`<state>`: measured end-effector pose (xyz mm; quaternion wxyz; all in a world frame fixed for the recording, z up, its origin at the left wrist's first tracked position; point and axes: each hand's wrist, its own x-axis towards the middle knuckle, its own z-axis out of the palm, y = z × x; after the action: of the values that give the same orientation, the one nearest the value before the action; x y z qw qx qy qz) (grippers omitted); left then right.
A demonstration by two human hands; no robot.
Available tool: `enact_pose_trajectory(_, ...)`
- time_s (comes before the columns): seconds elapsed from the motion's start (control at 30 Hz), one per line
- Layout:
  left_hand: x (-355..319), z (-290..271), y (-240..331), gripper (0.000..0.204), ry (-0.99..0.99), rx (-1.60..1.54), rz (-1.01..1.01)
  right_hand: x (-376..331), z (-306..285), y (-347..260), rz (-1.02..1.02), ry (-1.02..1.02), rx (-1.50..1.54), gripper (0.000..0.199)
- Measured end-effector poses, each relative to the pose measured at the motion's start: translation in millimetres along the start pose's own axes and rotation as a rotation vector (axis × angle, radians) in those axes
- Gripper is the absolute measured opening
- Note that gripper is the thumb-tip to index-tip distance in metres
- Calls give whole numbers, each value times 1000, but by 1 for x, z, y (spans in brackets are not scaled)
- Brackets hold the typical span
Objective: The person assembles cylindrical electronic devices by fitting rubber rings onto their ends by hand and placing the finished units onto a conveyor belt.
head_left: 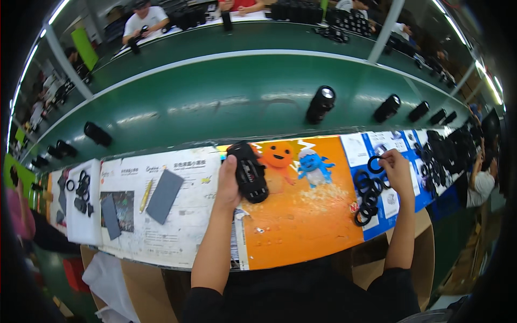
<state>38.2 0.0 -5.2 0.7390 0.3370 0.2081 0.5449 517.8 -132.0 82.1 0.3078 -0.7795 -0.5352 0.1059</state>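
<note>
My left hand (pixel 229 185) is wrapped round the left side of a black cylindrical speaker-like body (pixel 249 173), held above the seam between the white and orange sheets. A row of small fittings shows on its upward face. Over on the right, my right hand (pixel 396 171) pinches a thin black ring (pixel 376 164) between thumb and fingers. Just below that hand lies a loose pile of black rings (pixel 367 195) on the blue and white sheet.
A yellow pen-like tool (pixel 146 196) and grey rectangular pads (pixel 165 196) lie on the left. Beside them sits a white foam tray (pixel 86 220) with black parts. Black cylinders (pixel 321 104) stand along the green conveyor belt (pixel 226 102). Co-workers (pixel 145 21) sit across it.
</note>
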Motion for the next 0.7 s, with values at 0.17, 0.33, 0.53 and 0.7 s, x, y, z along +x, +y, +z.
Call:
enact_pose_trajectory(0.17,2,-5,4,69,-33,-31,-32,-4,56,-116,-141,-35,370,30)
enact_pose_trajectory(0.33,0,-1,7,67,-5,-13,5,-2,153,-187,-435,-194,334,29)
enact_pose_trajectory(0.53,-2,10,6,69,-52,37,-28,-12,227,-178,-651,-20,125,23)
enact_pose_trajectory(0.7,-7,12,7,65,-35,204,-25,-10,227,-175,-754,31,113,17)
